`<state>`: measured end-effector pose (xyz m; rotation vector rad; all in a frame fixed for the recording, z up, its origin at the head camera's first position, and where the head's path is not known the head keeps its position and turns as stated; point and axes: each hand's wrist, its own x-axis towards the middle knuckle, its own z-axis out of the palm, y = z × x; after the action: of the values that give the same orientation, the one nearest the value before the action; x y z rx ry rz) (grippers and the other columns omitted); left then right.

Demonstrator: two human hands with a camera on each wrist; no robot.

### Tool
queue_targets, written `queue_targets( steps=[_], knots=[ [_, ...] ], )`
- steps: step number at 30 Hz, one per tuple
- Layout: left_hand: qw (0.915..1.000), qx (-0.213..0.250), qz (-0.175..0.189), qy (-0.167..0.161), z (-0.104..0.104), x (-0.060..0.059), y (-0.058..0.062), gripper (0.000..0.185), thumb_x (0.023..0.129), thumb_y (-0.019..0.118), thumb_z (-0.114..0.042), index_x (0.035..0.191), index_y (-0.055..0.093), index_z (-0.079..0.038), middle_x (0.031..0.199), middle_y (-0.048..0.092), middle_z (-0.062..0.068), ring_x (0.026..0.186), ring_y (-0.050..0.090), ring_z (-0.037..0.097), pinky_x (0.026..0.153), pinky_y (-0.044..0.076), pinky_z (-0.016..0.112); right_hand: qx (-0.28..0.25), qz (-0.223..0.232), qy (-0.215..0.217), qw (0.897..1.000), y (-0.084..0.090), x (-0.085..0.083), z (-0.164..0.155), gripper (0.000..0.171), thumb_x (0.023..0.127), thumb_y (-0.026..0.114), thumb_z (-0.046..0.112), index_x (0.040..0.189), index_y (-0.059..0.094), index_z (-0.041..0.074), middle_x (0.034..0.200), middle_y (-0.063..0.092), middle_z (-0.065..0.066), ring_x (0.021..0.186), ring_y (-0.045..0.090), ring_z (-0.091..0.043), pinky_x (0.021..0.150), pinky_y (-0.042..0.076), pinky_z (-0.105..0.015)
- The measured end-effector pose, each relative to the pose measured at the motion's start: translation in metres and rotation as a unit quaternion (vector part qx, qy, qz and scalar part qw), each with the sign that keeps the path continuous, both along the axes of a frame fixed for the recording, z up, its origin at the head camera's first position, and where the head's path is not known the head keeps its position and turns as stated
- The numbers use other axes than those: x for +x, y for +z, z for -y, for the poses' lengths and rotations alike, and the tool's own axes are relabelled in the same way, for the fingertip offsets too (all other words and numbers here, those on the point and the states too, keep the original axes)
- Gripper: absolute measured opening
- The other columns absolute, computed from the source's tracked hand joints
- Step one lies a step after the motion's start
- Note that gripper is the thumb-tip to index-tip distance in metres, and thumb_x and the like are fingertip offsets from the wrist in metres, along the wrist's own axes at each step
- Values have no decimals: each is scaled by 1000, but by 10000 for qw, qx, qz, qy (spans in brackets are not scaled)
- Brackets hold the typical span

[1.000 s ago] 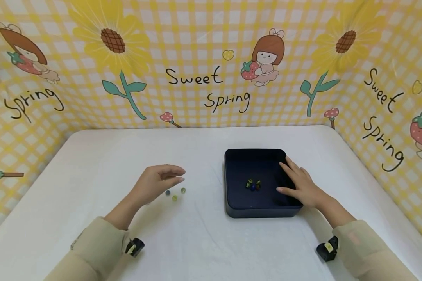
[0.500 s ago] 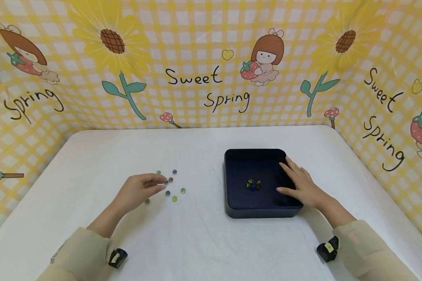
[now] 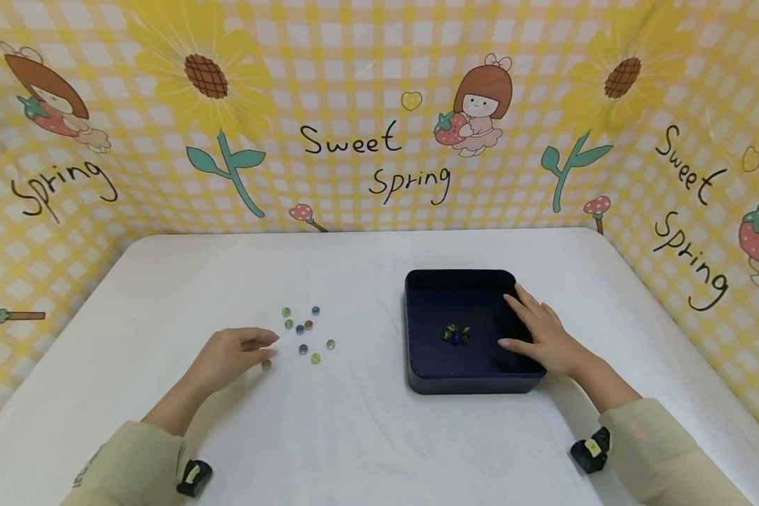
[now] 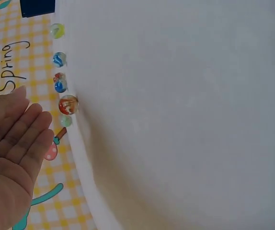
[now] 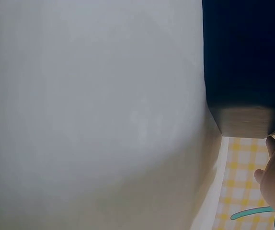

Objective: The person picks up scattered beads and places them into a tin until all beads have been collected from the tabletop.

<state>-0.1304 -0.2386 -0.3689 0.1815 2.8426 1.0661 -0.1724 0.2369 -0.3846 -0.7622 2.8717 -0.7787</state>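
Several small glass marbles (image 3: 303, 336) lie scattered on the white table (image 3: 354, 436), left of a dark blue square tray (image 3: 417, 330). Three more marbles (image 3: 456, 333) sit inside the tray. My left hand (image 3: 230, 355) hovers low just left of the loose marbles, fingers relaxed and empty; one marble (image 3: 266, 365) lies by its fingertips. The left wrist view shows the open palm (image 4: 13, 143) and a row of marbles (image 4: 68, 104). My right hand (image 3: 537, 334) rests on the tray's right rim, fingers extended; the right wrist view shows the tray's corner (image 5: 245, 120).
A yellow checked backdrop (image 3: 379, 112) with sunflowers and "Sweet Spring" lettering walls the table on three sides. The table's rounded far corners sit close to it. White tabletop stretches in front of the tray and hands.
My left hand has drawn back toward me and to the left, uncovering several marbles that lay under it. The right hand and tray have not moved.
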Motion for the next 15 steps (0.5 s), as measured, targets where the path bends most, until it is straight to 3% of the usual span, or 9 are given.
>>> queue_targets(
  steps=[15],
  knots=[
    [9982, -474, 340, 165, 2, -3, -10, 27, 76, 66, -10, 101, 61, -1, 97, 61, 12, 89, 56, 25, 75, 45, 38, -32, -19, 1, 10000, 0, 0, -1, 76, 85, 52, 38, 138, 12, 3, 142, -4, -17, 127, 1, -36, 97, -2, -54]
  ],
)
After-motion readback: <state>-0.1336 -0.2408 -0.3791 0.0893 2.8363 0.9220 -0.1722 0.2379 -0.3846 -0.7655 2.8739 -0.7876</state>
